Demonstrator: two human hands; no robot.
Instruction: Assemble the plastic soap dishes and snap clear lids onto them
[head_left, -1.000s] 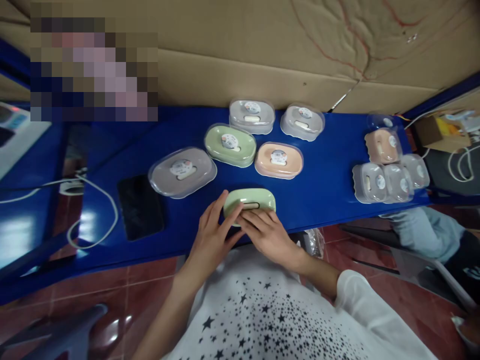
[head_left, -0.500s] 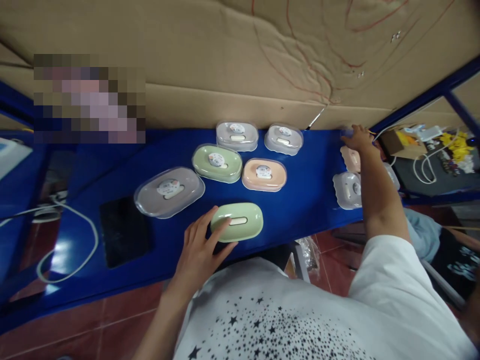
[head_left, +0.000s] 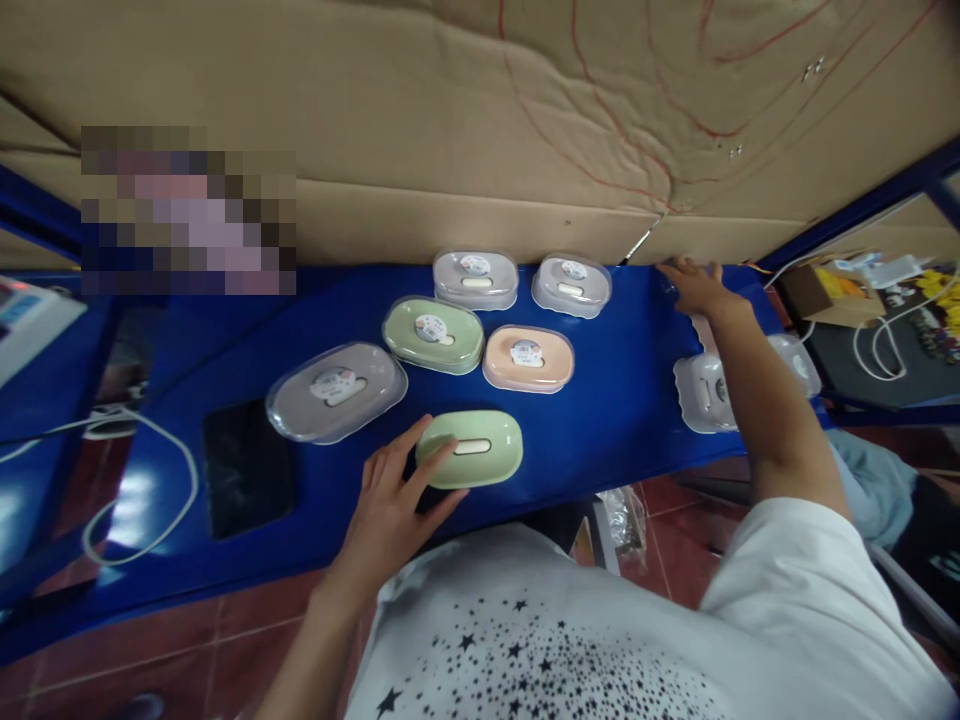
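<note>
A lidless green soap dish (head_left: 471, 449) lies near the front edge of the blue table (head_left: 622, 400). My left hand (head_left: 390, 505) grips its left end, with the index finger on top and the thumb at the front edge. My right hand (head_left: 694, 287) reaches across to the far right of the table. Its fingers curl over a clear lid (head_left: 670, 287) that shows only faintly. Under my right forearm stands a cluster of clear-lidded soap boxes (head_left: 701, 392), partly hidden.
Closed soap boxes lie behind the dish: a large grey one (head_left: 336, 391), a green one (head_left: 433, 334), a peach one (head_left: 528, 358) and two grey ones (head_left: 475, 278) (head_left: 571, 284). A black tablet (head_left: 244, 465) and white cable (head_left: 142, 500) lie left. Cardboard (head_left: 450, 130) backs the table. Another person's leg (head_left: 874, 480) is at right.
My right hand left the green dish and swung out to the far right of the table, then shifted a little left with the clear lid. My left hand stayed on the dish.
</note>
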